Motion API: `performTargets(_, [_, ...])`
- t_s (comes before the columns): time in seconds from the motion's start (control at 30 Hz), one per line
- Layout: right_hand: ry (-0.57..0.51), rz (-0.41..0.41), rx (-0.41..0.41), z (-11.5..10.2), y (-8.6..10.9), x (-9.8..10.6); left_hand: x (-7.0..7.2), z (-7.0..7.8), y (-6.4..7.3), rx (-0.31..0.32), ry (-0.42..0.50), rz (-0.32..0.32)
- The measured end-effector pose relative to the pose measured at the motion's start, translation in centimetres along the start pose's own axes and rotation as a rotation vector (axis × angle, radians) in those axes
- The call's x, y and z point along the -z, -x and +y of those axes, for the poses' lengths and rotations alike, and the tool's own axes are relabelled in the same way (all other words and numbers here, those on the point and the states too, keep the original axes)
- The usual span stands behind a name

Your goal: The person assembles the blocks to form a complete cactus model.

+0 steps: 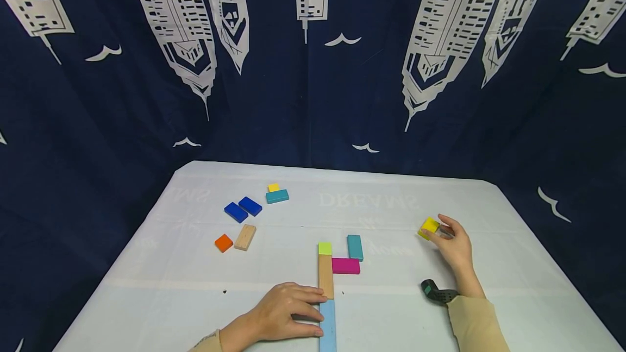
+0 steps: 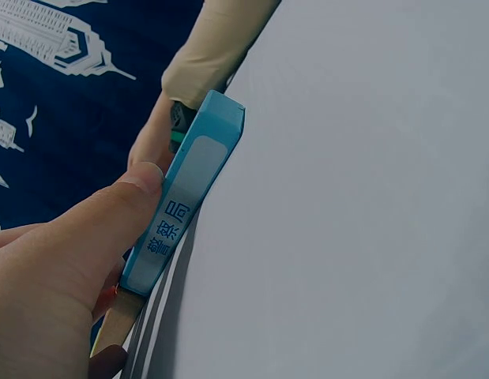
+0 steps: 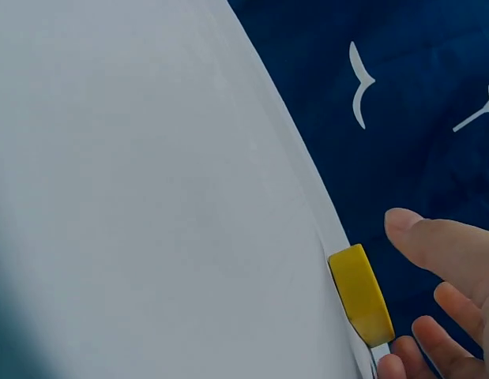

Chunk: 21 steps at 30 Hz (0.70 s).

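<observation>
My left hand (image 1: 288, 311) lies beside a row of blocks with its fingers extended. Fingertips reach the edge of the light blue block (image 1: 327, 325) and the lower end of the tan block (image 1: 325, 276). In the left wrist view, the thumb rests against the light blue block (image 2: 181, 197), which bears printed characters. My right hand (image 1: 455, 243) is around a yellow block (image 1: 429, 227) at the right of the table. The right wrist view shows the thumb apart from the yellow block (image 3: 361, 296), with other fingertips right by its end.
A lime block (image 1: 325, 249) caps the row; a magenta block (image 1: 345, 266) and a teal block (image 1: 355, 247) adjoin it. Farther left lie two blue blocks (image 1: 236, 212), an orange block (image 1: 223, 243), a wooden block (image 1: 245, 237), another teal block (image 1: 277, 196) and a small yellow block (image 1: 273, 187).
</observation>
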State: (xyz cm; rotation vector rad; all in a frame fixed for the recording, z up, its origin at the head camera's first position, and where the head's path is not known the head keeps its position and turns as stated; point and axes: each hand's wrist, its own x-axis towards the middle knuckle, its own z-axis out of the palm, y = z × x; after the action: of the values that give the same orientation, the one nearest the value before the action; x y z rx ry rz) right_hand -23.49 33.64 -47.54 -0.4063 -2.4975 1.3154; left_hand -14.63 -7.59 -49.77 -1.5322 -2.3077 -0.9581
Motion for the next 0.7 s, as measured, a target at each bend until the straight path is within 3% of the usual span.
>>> performTargets(0.27, [0.073, -0.074, -0.013, 0.86, -0.01, -0.07, 0.03, 0.09, -0.03, -0.001, -0.007, 0.003])
performTargets(0.7, [0.146, -0.039, 0.028, 0.99, 0.16, -0.20, 0.05, -0.03, -0.08, -0.052, -0.058, 0.004])
